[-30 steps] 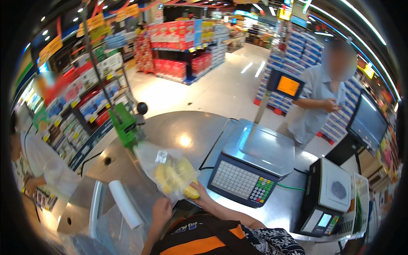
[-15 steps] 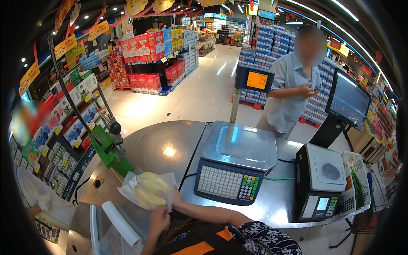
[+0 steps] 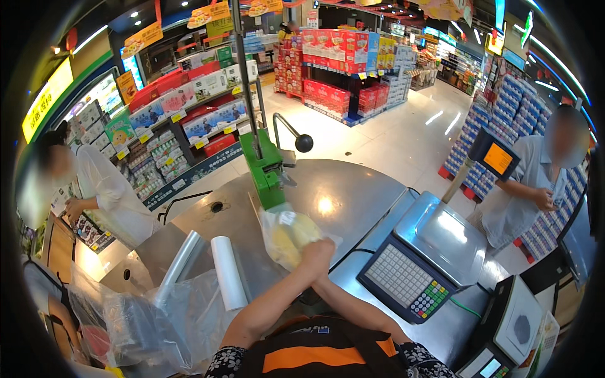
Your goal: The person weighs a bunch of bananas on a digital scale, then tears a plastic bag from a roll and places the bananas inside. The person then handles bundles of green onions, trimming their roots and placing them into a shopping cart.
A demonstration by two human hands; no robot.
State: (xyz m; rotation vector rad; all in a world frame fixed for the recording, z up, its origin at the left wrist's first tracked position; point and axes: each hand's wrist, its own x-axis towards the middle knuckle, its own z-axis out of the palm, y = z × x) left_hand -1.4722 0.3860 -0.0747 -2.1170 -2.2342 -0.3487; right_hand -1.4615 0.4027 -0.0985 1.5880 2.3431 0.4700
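A clear plastic bag point(image 3: 272, 251) with pale yellow produce inside lies against the base of a green bench-mounted device point(image 3: 265, 165), which has a lever ending in a black ball knob point(image 3: 304, 143). I cannot make out the kind of produce. My left hand point(image 3: 318, 254) is closed on the gathered end of the bag, at its right side. My forearms come together there. The right hand point(image 3: 319, 281) is at the same spot, mostly hidden behind the left hand and wrist, so its fingers do not show.
A roll of plastic bags point(image 3: 227, 272) and loose clear film point(image 3: 135, 321) lie on the steel counter point(image 3: 353, 183) to the left. On the right stand a weighing scale point(image 3: 441, 239) and a second scale point(image 3: 510, 327). One person point(image 3: 104, 189) is at the left, another point(image 3: 526, 183) beyond the scale.
My view has turned left, so the scale and the far person sit further right. The bag has come up to the green device. My hands have drawn together at its gathered end.
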